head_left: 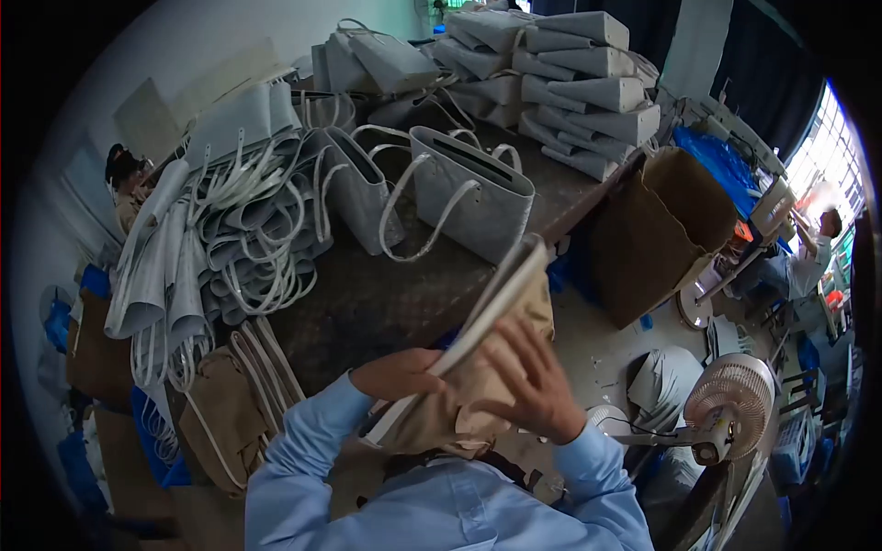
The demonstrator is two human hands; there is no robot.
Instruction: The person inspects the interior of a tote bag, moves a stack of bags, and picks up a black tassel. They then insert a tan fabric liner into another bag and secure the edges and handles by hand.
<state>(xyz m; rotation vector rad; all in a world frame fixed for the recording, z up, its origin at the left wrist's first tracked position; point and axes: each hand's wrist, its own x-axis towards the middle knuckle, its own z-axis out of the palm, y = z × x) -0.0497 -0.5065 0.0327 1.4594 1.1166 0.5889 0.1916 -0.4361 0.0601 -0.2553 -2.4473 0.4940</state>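
In front of my chest is a bag body turned tan side out, with a pale grey-white edge running up along it at a slant. My left hand is closed on this pale edge, thumb on top and fingers partly hidden behind. My right hand lies against the tan cloth with its fingers spread, slightly smeared by motion. Just beyond stands a finished grey tote bag with two handles, upright on the dark table. Another grey tote bag leans beside it.
Grey bag pieces with straps are heaped at the left, above tan pieces. Stacked grey bags fill the table's far end. On the right are a cardboard box, a fan and a seated person; another person is far left.
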